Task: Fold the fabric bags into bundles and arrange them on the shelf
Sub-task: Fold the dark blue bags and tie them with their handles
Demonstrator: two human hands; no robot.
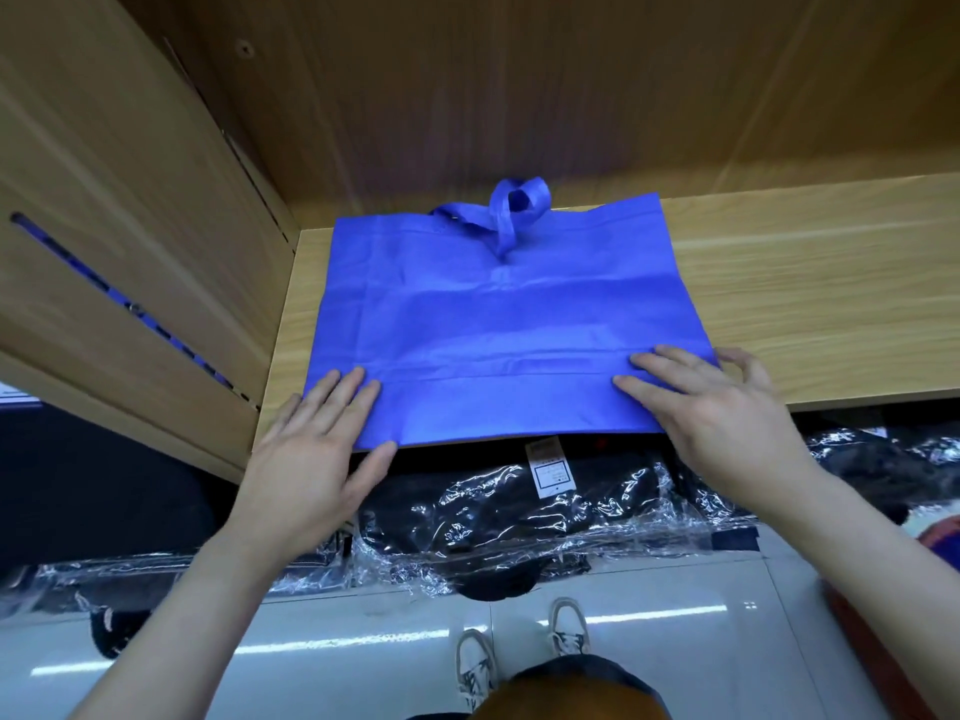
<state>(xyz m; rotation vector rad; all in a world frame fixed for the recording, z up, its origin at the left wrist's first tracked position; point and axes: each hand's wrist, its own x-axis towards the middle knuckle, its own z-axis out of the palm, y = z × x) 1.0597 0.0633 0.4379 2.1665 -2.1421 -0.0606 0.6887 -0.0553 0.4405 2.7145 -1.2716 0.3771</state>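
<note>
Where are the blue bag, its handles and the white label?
blue bag (498, 330), head view, middle of its flat panel.
handles (502, 216), head view, the crossed loop.
white label (554, 467), head view, centre of the tag.

A light wooden shelf (831, 304) stands over a glossy white floor (363, 636).

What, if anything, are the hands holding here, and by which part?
Nothing is in a grip. The left hand and right hand press straight fingers on the near corners of the blue bag, flat on the shelf.
</note>
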